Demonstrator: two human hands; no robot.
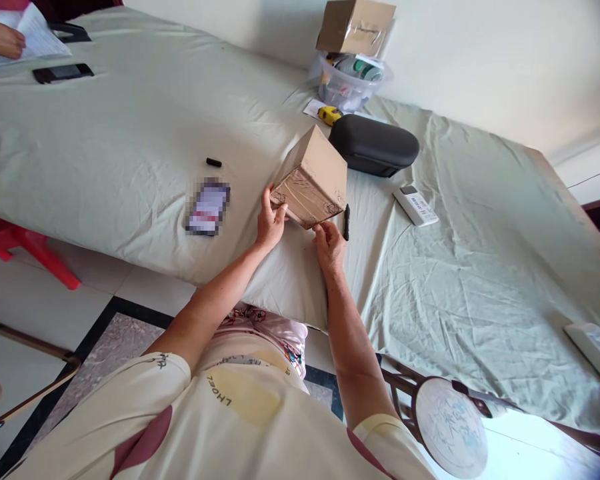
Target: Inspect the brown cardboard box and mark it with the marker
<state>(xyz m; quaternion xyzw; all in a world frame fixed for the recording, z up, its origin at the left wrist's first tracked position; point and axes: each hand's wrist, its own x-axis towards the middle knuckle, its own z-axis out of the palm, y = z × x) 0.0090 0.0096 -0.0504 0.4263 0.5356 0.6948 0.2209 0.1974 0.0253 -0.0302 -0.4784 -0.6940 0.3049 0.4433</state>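
A brown cardboard box [313,180] with clear tape and dark pen marks on its near side is tilted above the cloth-covered table. My left hand [271,220] grips its left lower corner, thumb on the near face and fingers round the side. At the bottom edge, the fingers of my right hand [329,243] are pinched against the cardboard. A black pen [347,222] lies just right of my right hand. To the left are a small black cap [213,162] and a phone [208,208] with its screen lit and blurred.
Behind the box sit a black case [375,143], a yellow tape measure [330,115] and a clear tub [347,87] with another carton [357,27] on top. A white box [416,205] lies to the right. At far left, another person's hand [3,40] holds paper near a dark device [63,73].
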